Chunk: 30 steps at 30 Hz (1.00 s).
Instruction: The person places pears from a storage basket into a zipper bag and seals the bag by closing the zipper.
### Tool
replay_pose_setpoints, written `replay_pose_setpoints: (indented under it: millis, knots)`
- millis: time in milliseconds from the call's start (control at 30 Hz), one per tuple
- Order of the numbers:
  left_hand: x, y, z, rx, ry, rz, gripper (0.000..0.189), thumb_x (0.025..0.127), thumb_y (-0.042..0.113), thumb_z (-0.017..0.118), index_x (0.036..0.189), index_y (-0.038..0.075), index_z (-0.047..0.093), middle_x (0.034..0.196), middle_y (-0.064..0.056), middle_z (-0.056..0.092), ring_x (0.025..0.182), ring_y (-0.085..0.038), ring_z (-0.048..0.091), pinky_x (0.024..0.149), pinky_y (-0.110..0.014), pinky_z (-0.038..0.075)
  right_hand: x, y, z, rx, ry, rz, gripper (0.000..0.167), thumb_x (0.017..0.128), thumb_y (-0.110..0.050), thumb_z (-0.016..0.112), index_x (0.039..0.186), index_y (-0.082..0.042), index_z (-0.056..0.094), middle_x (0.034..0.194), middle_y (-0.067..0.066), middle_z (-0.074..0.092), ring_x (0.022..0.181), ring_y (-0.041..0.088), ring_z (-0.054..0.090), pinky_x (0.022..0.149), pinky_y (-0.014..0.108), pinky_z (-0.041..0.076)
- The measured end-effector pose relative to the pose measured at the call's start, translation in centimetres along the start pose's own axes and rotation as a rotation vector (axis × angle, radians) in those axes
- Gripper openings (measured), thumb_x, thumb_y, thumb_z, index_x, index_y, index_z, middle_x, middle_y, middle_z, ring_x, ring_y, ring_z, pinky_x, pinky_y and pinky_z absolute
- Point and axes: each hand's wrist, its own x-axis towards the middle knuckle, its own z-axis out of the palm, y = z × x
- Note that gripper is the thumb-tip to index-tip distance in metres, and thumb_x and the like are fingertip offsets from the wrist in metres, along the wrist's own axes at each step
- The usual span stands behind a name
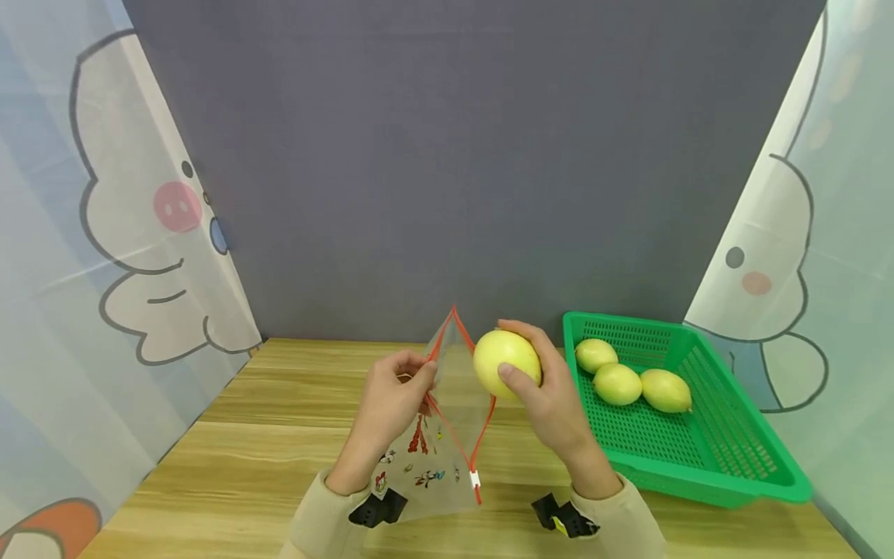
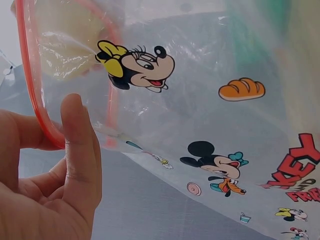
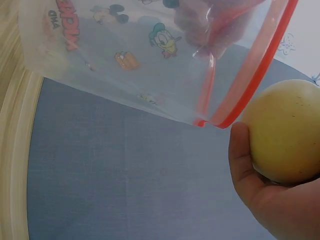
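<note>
My left hand (image 1: 391, 400) pinches the red-edged mouth of a clear zip bag (image 1: 457, 380) between thumb and fingers. The mouth gapes into a diamond, with a white slider (image 1: 475, 479) at its near end. Cartoon characters are printed on the film, large in the left wrist view, where a mouse face (image 2: 145, 67) shows. My right hand (image 1: 559, 404) grips a yellow lemon (image 1: 497, 349), thumb on the near side. That lemon is right beside the bag's open mouth, and in the right wrist view it lies just outside the red zip strip (image 3: 255, 75).
A green plastic basket (image 1: 698, 483) stands on the right of the wooden table (image 1: 230, 442). Three lemons (image 1: 618, 384) lie inside it, toward its left side. A grey cloth (image 1: 447, 171) hangs behind the table, with cartoon-printed curtains (image 1: 133, 233) at both sides.
</note>
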Motion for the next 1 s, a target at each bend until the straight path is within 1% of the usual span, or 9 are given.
replay_pose_setpoints:
  millis: [233,433,533,667,833,900,1000]
  knots:
    - [0.0,0.1,-0.1,-0.006,0.008,-0.014,0.012,0.098,0.010,0.066,0.096,-0.001,0.071,0.080,-0.013,0.065,0.053,-0.023,0.064,0.053,-0.038,0.061,0.0,0.0,0.3,-0.022,-0.025,-0.018,0.051,0.092,-0.007,0.062,0.142,-0.011,0.055,0.136,0.013,0.058,0.098,0.028,0.060,0.075,0.035,0.058]
    - [-0.1,0.1,0.0,-0.017,0.004,-0.012,0.013,0.098,0.009,0.066,0.097,-0.002,0.070,0.080,-0.015,0.064,0.053,-0.023,0.064,0.053,-0.036,0.061,-0.1,0.0,0.4,-0.047,-0.048,-0.022,0.050,0.092,-0.007,0.062,0.141,-0.012,0.056,0.136,0.013,0.059,0.097,0.029,0.060,0.074,0.036,0.058]
    - [-0.1,0.2,0.0,-0.011,-0.005,-0.006,0.013,0.099,0.010,0.066,0.097,-0.003,0.070,0.081,-0.015,0.064,0.053,-0.023,0.064,0.053,-0.035,0.061,-0.2,-0.2,0.5,-0.050,-0.072,-0.017,0.050,0.091,-0.008,0.063,0.141,-0.014,0.057,0.135,0.012,0.059,0.097,0.030,0.060,0.074,0.037,0.058]
    - [-0.1,0.2,0.1,-0.007,-0.007,0.000,0.014,0.099,0.010,0.066,0.097,-0.003,0.070,0.080,-0.014,0.064,0.053,-0.022,0.064,0.052,-0.035,0.061,-0.4,-0.5,0.7,-0.059,-0.106,-0.012,0.051,0.090,-0.008,0.063,0.140,-0.015,0.057,0.131,0.009,0.060,0.096,0.028,0.061,0.074,0.038,0.058]
    - [-0.1,0.2,0.2,-0.019,-0.004,0.002,0.014,0.098,0.009,0.067,0.096,-0.005,0.070,0.078,-0.012,0.063,0.053,-0.021,0.064,0.052,-0.034,0.061,-0.5,-0.5,1.0,-0.080,-0.141,-0.036,0.049,0.088,-0.007,0.064,0.137,-0.010,0.059,0.122,0.006,0.062,0.093,0.024,0.060,0.073,0.036,0.057]
    - [-0.1,0.2,0.2,-0.027,-0.006,0.006,0.012,0.098,0.008,0.067,0.095,-0.004,0.070,0.078,-0.012,0.063,0.053,-0.021,0.063,0.051,-0.034,0.061,-0.6,-0.6,1.1,-0.087,-0.156,-0.045,0.049,0.088,-0.007,0.064,0.136,-0.010,0.059,0.120,0.005,0.062,0.091,0.023,0.060,0.072,0.036,0.056]
    - [-0.1,0.2,0.3,-0.039,-0.012,0.012,0.011,0.098,0.008,0.067,0.094,-0.002,0.071,0.078,-0.012,0.063,0.053,-0.021,0.063,0.051,-0.034,0.061,-0.6,-0.6,1.2,-0.107,-0.166,-0.047,0.049,0.088,-0.008,0.064,0.136,-0.014,0.060,0.119,0.004,0.062,0.091,0.021,0.060,0.072,0.035,0.056]
